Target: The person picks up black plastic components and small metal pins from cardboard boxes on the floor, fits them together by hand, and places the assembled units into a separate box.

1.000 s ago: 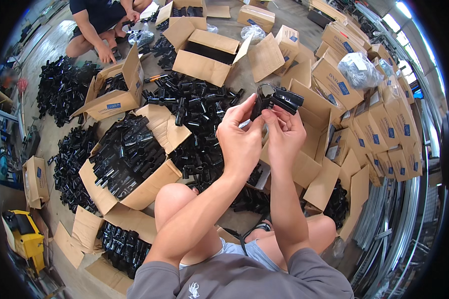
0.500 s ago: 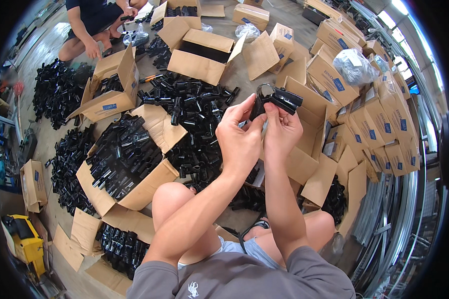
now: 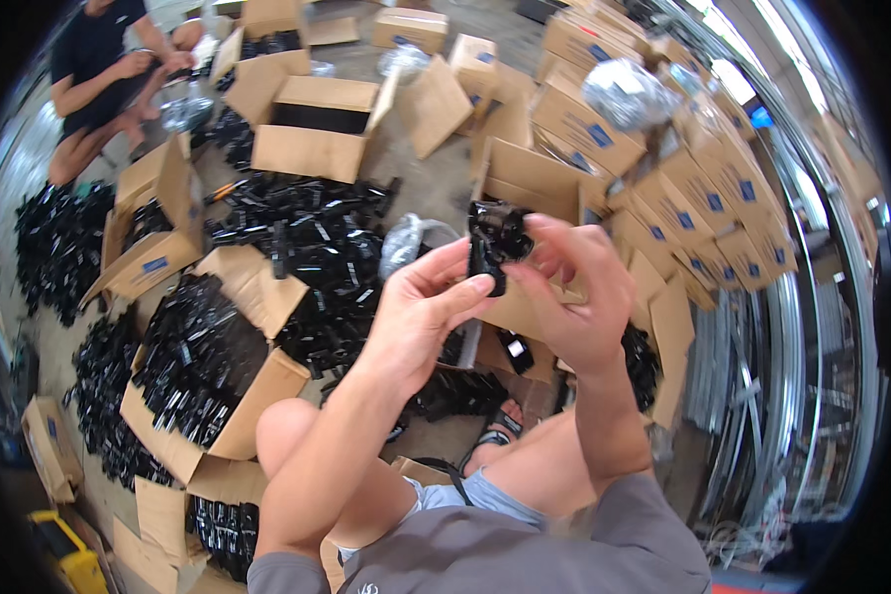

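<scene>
Raised in front of me is a glossy black pipe fitting [image 3: 497, 234], a short tube with a rounded, ring-like part. My left hand [image 3: 414, 315] grips its lower left end between thumb and fingers. At its right side, my right hand [image 3: 589, 297] has thumb and fingers closed on the rounded part. Fingers cover some of the piece, so its full shape is hidden. Below and left of my hands lies a loose pile of similar black fittings [image 3: 322, 322]. An open carton [image 3: 540, 178] stands just beyond my hands.
Left of me, an open carton [image 3: 272, 381] is filled with black fittings; another heap [image 3: 114, 396] lies beside it. Stacked cartons [image 3: 653, 203] and long metal bars [image 3: 787, 346] line the right. Another person [image 3: 89, 74] sits at the far left. A plastic bag [image 3: 402, 243] lies beyond my left hand.
My view has shifted to the right. The fitting has turned from lying sideways to more upright, and my right hand has moved round to its right side. The other person's hands have come together.
</scene>
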Demonstrator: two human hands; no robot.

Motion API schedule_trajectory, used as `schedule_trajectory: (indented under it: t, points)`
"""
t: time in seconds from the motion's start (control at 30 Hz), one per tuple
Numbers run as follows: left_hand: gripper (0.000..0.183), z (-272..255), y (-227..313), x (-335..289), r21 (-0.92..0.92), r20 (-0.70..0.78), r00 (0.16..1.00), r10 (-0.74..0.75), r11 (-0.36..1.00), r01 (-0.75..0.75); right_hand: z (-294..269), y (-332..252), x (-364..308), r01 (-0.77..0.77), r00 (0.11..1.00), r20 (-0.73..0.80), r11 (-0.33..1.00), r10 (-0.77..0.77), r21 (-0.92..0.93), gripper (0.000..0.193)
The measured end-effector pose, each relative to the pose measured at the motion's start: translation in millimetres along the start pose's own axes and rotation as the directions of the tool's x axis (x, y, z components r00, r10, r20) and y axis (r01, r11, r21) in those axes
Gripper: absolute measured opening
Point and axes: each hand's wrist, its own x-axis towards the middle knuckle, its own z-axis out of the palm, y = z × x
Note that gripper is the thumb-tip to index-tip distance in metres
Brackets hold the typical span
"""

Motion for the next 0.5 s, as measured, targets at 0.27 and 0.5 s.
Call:
schedule_trajectory:
  t: [0.27, 0.5]
  points:
    - [0.079, 15.3, -35.5, -1.7, 0.514, -0.061, 0.998, -0.021, 0.856, 0.049, -68.6, 51.0, -56.2, -0.295, 0.927, 0.152, 0.917, 0.343, -0.269, 0.013]
    - [0.066, 13.4, -30.0, -1.5, 0.507, -0.105, 0.993, -0.05, 0.856, 0.096, -213.3, 147.7, -181.1, -0.829, 0.499, -0.313, 0.34, 0.808, -0.445, 0.028]
